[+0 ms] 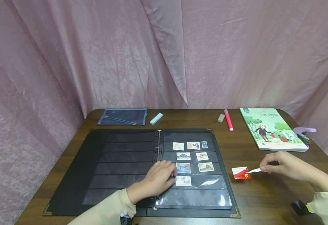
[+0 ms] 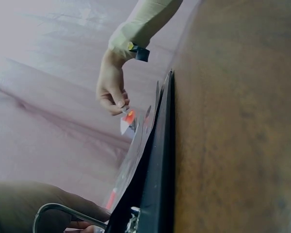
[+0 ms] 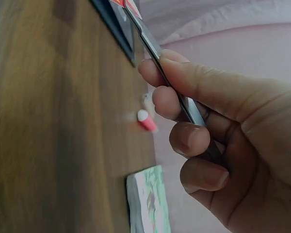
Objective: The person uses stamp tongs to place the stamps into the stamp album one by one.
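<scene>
My right hand (image 1: pixel 283 165) grips a pair of metal tweezers (image 3: pixel 150 43) between thumb and curled fingers, right of the album. At the tweezers' tips is a red and white stamp (image 1: pixel 241 173) with a yellow emblem, off the right edge of the stamp album (image 1: pixel 192 199). The album lies spread out, with black pocket pages. My left hand (image 1: pixel 158 175) rests on it by the metal rings (image 1: pixel 158 147), fingertips at the left edge of the right page. Beside those fingertips sit a blue stamp (image 1: pixel 183 168) and a pale stamp (image 1: pixel 183 181), among several in the page's strips.
Behind the album lie a blue mesh pouch (image 1: pixel 121 116) and a light blue eraser-like block (image 1: pixel 156 118). A small grey block (image 1: pixel 221 118), a pink marker (image 1: pixel 229 120) and a green book (image 1: pixel 273 128) are at the back right. A purple-handled tool (image 1: pixel 304 130) lies by the book.
</scene>
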A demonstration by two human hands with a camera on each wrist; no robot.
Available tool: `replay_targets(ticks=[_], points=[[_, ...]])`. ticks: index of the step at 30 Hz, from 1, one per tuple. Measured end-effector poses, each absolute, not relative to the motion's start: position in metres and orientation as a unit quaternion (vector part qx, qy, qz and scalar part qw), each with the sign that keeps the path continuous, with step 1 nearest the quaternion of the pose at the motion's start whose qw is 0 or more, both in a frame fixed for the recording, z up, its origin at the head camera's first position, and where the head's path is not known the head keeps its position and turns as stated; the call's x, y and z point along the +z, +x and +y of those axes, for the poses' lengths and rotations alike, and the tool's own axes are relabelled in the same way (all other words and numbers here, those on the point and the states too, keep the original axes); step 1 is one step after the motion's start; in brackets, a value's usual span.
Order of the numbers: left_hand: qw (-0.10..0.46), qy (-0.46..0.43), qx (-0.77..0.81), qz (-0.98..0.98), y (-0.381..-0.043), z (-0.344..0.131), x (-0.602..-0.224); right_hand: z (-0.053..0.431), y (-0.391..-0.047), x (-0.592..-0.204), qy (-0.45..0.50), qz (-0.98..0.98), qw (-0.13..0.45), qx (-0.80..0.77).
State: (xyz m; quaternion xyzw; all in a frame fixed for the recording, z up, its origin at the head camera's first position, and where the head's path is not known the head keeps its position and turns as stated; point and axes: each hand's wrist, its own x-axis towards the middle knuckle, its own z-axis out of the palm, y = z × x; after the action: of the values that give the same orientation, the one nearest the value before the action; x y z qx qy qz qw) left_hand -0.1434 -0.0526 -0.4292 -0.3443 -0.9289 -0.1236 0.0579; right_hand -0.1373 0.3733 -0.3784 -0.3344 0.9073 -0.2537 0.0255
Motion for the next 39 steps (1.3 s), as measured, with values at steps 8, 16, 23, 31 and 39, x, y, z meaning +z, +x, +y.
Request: replay_targets(ticks=[8, 16, 23, 31, 39], points=[[0.058, -0.340, -0.125, -0.930, -0.143, -0.052, -0.428, 0.348, -0.146, -0.371, -0.332, 0.906, 0.013, -0.262], [0.052, -0.341, -0.134, -0.929, -0.142, -0.051, -0.426, 0.325, -0.154, -0.370, -0.326, 0.907, 0.024, -0.265], [0.062, -0.341, -0.135, -0.928, -0.143, -0.052, -0.429, 0.310, -0.161, -0.373, -0.296, 0.916, 0.046, -0.266], [0.069, -0.347, -0.138, -0.925, -0.143, -0.053, -0.432, 0.292, -0.167, -0.384, -0.285, 0.920, 0.054, -0.262], [0.067, -0.342, -0.137, -0.927, -0.143, -0.052, -0.430, 0.278, -0.166, -0.393, -0.293, 0.920, 0.049, -0.255]])
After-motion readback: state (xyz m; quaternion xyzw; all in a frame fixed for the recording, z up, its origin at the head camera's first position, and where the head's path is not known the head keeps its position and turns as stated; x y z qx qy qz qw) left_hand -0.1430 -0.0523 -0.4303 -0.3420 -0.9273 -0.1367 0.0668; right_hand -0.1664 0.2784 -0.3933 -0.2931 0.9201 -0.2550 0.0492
